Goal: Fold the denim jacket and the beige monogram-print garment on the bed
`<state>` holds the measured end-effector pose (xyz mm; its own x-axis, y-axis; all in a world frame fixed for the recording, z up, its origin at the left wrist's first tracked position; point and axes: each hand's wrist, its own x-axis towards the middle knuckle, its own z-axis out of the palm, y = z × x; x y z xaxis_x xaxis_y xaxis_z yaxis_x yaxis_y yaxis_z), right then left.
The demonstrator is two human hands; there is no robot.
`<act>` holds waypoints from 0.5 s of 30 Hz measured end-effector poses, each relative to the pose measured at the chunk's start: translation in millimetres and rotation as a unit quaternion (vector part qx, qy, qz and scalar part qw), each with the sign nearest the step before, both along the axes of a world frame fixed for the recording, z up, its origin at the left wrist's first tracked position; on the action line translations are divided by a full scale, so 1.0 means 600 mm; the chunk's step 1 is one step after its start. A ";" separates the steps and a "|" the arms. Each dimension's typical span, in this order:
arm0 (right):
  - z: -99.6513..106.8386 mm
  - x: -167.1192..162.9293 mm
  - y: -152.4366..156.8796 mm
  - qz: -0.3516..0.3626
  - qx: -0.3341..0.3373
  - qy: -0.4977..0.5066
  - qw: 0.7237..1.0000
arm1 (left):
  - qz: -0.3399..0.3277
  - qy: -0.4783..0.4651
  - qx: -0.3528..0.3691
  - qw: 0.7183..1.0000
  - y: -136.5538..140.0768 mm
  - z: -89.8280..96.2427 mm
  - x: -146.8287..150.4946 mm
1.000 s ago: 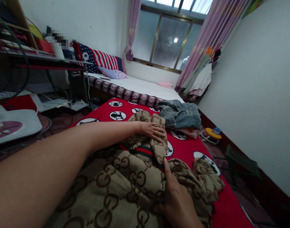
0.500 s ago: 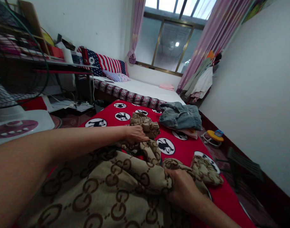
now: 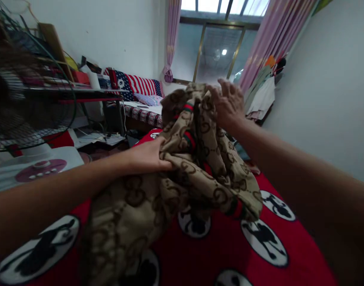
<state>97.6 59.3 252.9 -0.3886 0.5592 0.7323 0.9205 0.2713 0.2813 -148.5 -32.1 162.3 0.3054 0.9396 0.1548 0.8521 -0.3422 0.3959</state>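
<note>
A tan garment [image 3: 199,155] with a brown interlocking-G print and green-and-red stripes hangs bunched above the bed. Which kind of garment it is, I cannot tell. My left hand [image 3: 153,157] grips its left side, the thumb on top and the other fingers hidden in the folds. At the upper right of the bundle, my right hand [image 3: 229,103] holds the cloth near its top edge; motion smears these fingers. A loose part of the garment droops toward me at lower left, blurred.
Under the garment lies a red blanket [image 3: 182,258] with white circles and black figures. A fan [image 3: 33,103] stands close at left, before a cluttered desk [image 3: 89,89]. Behind are a second bed [image 3: 144,115] and a window [image 3: 220,55]. Clothes [image 3: 262,97] hang at right.
Both hands have lifted the garment off the blanket and gathered it. My right hand rose from the lower middle to the upper right; my left moved slightly left. The folded denim is now mostly hidden.
</note>
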 end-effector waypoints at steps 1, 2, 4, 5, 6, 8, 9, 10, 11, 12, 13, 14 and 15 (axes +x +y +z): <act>-0.038 0.004 0.015 -0.033 -0.042 0.059 0.997 | -0.024 -0.019 -0.062 0.998 0.013 -0.023 0.006; -0.084 0.011 0.022 -0.044 -0.085 0.110 0.989 | -0.045 -0.032 -0.123 0.991 0.025 -0.051 0.009; -0.184 0.031 0.008 -0.011 -0.139 0.176 0.974 | -0.089 -0.051 -0.196 0.975 0.046 -0.114 0.005; -0.233 0.041 -0.011 0.017 -0.162 0.193 0.968 | -0.083 -0.052 -0.197 0.975 0.053 -0.145 0.001; -0.278 0.052 -0.036 0.047 -0.185 0.209 0.959 | -0.070 -0.046 -0.186 0.979 0.058 -0.173 -0.003; -0.346 0.067 -0.099 0.111 -0.239 0.242 0.934 | -0.018 -0.026 -0.152 0.988 0.062 -0.214 -0.010; -0.369 0.070 -0.133 0.149 -0.269 0.253 0.917 | 0.006 -0.015 -0.135 0.991 0.062 -0.227 -0.011; -0.384 0.071 -0.165 0.182 -0.303 0.262 0.898 | 0.026 -0.005 -0.121 0.992 0.062 -0.236 -0.010; -0.393 0.068 -0.196 0.215 -0.339 0.265 0.877 | 0.038 0.004 -0.109 0.993 0.062 -0.242 -0.007; -0.398 0.063 -0.222 0.242 -0.369 0.260 0.859 | 0.044 0.010 -0.100 0.994 0.063 -0.245 -0.004; -0.400 0.056 -0.245 0.261 -0.393 0.245 0.847 | 0.047 0.015 -0.094 0.994 0.064 -0.248 0.000; -0.403 0.048 -0.264 0.273 -0.412 0.221 0.841 | 0.047 0.017 -0.091 0.995 0.065 -0.249 0.003; -0.405 0.039 -0.278 0.276 -0.424 0.191 0.841 | 0.046 0.018 -0.089 0.995 0.068 -0.251 0.005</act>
